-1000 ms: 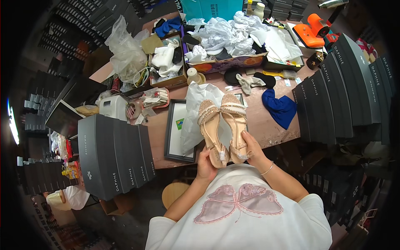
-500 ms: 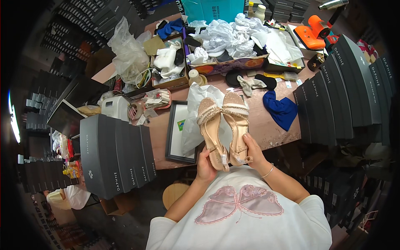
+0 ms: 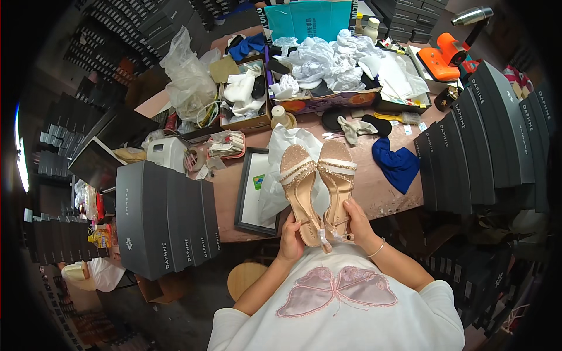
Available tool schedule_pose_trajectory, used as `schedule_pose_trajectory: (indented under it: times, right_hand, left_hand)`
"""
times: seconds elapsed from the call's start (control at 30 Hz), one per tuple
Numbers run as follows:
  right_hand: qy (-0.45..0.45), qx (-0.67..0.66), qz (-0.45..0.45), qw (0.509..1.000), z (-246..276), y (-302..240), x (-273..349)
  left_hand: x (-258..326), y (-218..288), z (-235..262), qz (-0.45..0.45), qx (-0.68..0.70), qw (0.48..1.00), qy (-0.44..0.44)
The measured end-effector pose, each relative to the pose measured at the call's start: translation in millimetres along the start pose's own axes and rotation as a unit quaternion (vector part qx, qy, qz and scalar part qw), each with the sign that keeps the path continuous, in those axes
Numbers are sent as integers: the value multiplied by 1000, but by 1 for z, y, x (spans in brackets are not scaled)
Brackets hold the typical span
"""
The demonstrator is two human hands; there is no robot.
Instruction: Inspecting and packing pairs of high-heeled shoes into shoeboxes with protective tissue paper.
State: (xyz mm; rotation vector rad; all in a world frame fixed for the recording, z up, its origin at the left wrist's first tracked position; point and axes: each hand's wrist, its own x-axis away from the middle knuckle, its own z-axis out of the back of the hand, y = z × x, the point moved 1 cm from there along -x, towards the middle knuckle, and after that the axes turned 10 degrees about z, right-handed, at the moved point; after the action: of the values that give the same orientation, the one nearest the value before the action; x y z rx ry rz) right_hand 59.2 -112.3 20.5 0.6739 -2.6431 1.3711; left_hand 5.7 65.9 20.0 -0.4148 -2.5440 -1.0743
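I hold a pair of beige, glittery strappy sandals side by side, toes pointing away from me. My left hand [image 3: 291, 238] grips the heel end of the left sandal [image 3: 297, 186]. The heel of the right sandal [image 3: 335, 178] sits in my right hand [image 3: 355, 222], which wears a thin bracelet. Both sandals hover over white tissue paper [image 3: 284, 146] lying in an open dark shoe box lid [image 3: 246, 199] on the brown table [image 3: 380, 190].
Stacks of grey shoe boxes stand at the left [image 3: 161, 216] and right [image 3: 474, 140]. A blue cloth [image 3: 398, 167], a cardboard tray of crumpled paper [image 3: 328, 64], clear plastic bags [image 3: 187, 76], an orange tool [image 3: 442, 61] and a round stool [image 3: 249, 278] lie around.
The sandals have shifted slightly toward me and my hands have adjusted their grip at the heels; otherwise the scene is the same.
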Motion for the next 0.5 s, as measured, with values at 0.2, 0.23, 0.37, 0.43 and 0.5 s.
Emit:
schedule_pose_trajectory:
  times: [0.2,0.23,0.37,0.43,0.5]
  right_hand:
    - [29,-42,-1,999,0,-5,2]
    - [36,-44,1,998,-1,-7,4]
    - [120,-44,32,991,46,-8,3]
    - [153,-48,76,984,84,-18,-3]
    - [174,29,93,980,129,-14,-13]
  left_hand:
    - [-7,3,-11,43,41,998,14]
    - [-6,3,-15,53,45,997,27]
    - [-12,-3,6,139,227,964,-23]
    - [-10,1,8,164,323,931,-43]
    - [-7,0,10,169,363,912,-85]
